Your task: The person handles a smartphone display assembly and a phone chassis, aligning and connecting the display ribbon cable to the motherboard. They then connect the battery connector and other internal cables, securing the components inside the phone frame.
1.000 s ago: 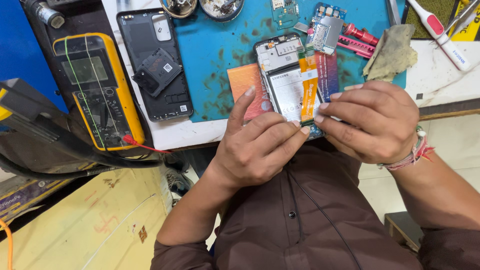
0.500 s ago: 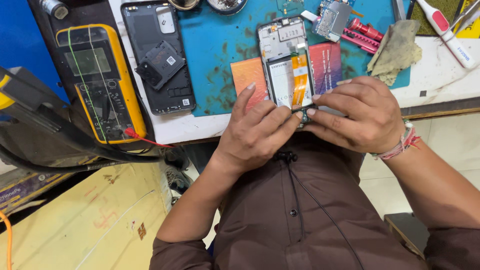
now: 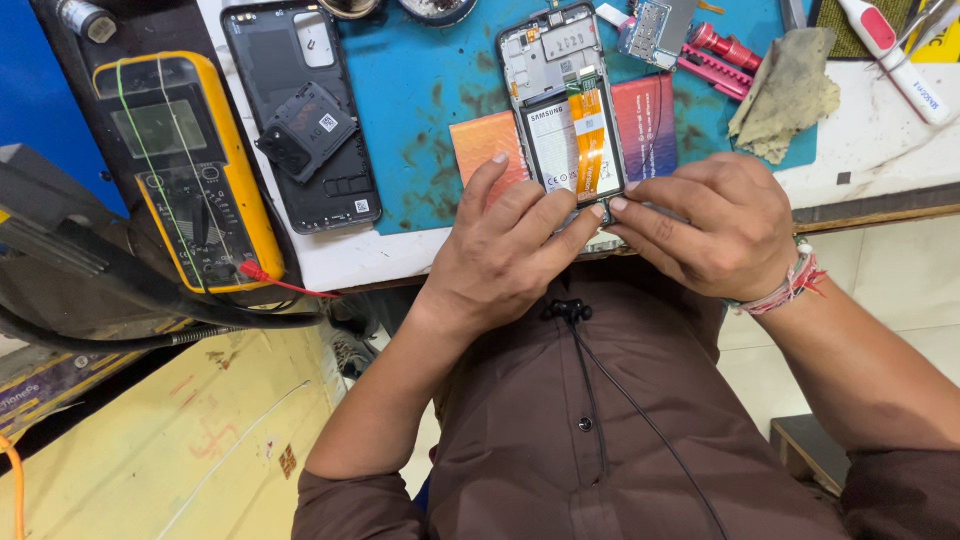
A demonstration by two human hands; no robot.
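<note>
An opened phone [image 3: 562, 110] lies face down on a blue mat [image 3: 430, 90], its battery and an orange flex strip exposed. My left hand [image 3: 505, 260] and my right hand [image 3: 705, 225] meet at the phone's near end, fingertips pressed against its bottom edge. Both hands grip that end of the phone. An orange and red card [image 3: 480, 150] lies under the phone. What the fingertips touch at the phone's bottom edge is hidden.
The phone's black back cover [image 3: 305, 115] lies left on the mat, a small black part on it. A yellow multimeter [image 3: 185, 170] with a red lead sits further left. A circuit board [image 3: 655, 25], red tweezers [image 3: 715, 60], a cloth [image 3: 785, 90] and a white tool [image 3: 895, 55] lie at the right.
The phone has shifted up and away on the mat and now lies straighter. Both hands stay at its near end, fingertips closer together.
</note>
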